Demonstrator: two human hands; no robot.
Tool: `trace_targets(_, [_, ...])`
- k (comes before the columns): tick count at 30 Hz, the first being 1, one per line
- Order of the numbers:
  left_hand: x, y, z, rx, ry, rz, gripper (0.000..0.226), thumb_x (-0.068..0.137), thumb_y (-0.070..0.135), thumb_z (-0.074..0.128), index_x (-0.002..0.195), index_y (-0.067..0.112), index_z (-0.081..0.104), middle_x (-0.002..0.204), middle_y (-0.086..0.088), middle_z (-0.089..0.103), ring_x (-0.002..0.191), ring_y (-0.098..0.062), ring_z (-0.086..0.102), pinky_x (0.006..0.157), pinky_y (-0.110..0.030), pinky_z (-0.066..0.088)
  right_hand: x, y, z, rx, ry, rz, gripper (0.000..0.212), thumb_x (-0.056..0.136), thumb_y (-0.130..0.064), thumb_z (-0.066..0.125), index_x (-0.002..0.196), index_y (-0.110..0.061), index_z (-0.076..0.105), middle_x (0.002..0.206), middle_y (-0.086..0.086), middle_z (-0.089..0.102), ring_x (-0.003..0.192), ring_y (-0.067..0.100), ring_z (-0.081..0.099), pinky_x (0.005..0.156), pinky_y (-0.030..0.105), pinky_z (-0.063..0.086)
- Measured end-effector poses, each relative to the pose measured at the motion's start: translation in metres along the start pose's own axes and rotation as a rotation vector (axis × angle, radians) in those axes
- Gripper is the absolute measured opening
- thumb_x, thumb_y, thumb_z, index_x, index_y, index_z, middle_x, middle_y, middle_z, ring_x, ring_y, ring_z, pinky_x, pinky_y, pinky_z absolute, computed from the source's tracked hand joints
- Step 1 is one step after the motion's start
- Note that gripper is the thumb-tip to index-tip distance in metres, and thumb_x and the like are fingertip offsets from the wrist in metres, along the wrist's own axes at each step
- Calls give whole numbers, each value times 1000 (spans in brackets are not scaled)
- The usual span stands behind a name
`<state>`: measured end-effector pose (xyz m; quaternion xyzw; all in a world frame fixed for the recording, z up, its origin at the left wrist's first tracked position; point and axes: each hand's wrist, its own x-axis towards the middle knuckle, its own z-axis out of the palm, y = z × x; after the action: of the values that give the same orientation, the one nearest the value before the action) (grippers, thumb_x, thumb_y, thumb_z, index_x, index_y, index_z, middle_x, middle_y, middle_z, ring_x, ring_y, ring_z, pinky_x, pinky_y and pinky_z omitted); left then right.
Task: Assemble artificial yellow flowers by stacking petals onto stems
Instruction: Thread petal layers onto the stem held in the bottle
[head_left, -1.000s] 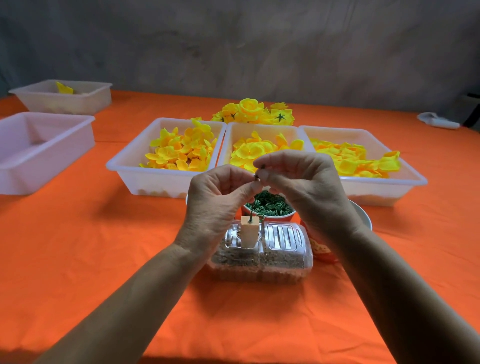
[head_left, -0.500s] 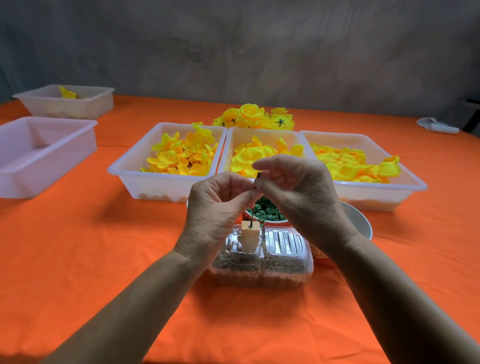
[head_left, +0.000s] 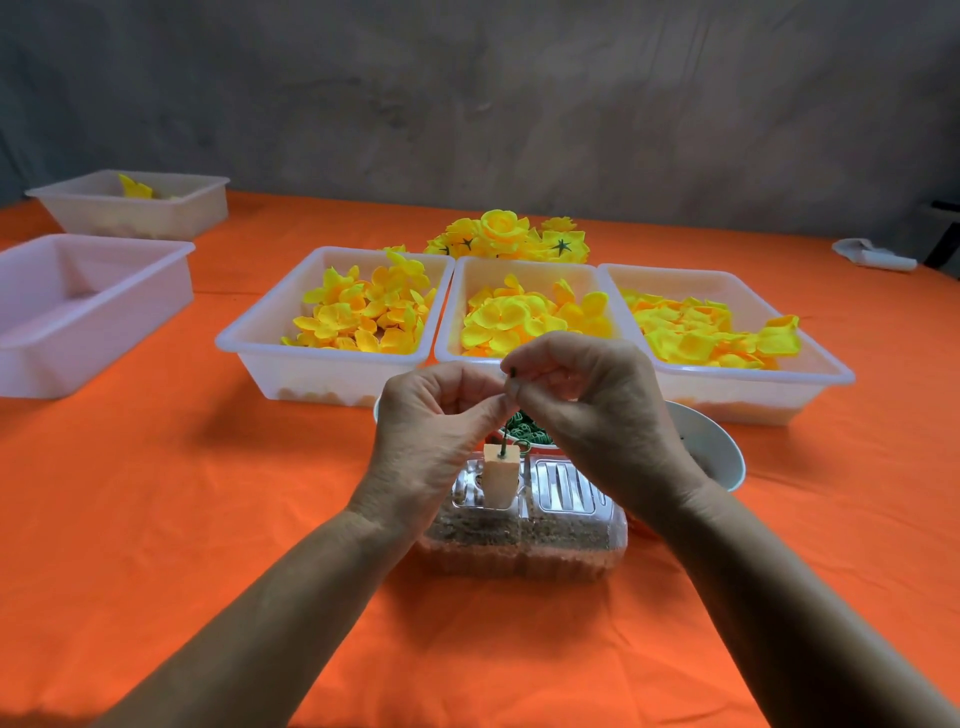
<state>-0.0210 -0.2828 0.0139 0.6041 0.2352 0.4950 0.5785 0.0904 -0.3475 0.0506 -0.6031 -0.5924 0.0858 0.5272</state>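
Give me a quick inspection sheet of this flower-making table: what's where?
Surface: orange cloth.
Job's things: three trays of yellow petals; finished flowers behind; thin stem standing in a small block.
Clutter: two side tubs; green rings; white bowl.
Hands: left hand and right hand pinch the stem top.
Cables: nothing seen.
Surroundings: grey wall.

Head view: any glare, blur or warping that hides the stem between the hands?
Head view: soft even light, faint shadows on the orange cloth; wide-angle bowing at the edges; glare only on the clear box; the stem is thin and mostly hidden where the left hand and right hand pinch it.
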Motion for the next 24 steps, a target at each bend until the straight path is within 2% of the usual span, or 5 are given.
trace_targets(5, [-4,-3,-2,88,-7,6,21,62,20,76,72,2,70,75,-19,70,68,-20,63,69,-32,52,-6,9,1,175,-41,123,21,76,9,68,88,-9,69,75,9,70,68,15,67,66,27,58])
trace_targets(9, [-6,-8,-4,119,-14,-42,8,72,6,76,72,3,69,66,-6,68,61,-8,60,59,-18,47,-10,16,5,241,-55,182,13,75,7,70,81,-4,73,76,10,73,74,24,70,70,36,58])
trace_targets(14, [-10,-13,-6,173,-18,-65,12,74,1,75,71,12,70,61,4,68,59,-3,61,59,-14,49,-15,19,6,174,-95,176,15,76,3,70,70,-10,72,69,11,71,64,14,61,64,40,54])
trace_targets(20, [-13,-16,-10,254,-7,-46,17,77,-3,72,76,14,71,71,-2,71,69,-13,63,70,-28,53,-19,26,8,59,-90,171,13,77,-5,73,72,-16,74,68,2,71,65,16,64,68,35,53])
trace_targets(24, [-11,-16,-10,279,10,-25,23,79,-7,66,75,15,70,66,1,69,64,-7,62,63,-18,51,-20,28,9,-23,-74,108,8,77,-7,75,73,-14,74,68,0,69,63,10,60,64,30,49])
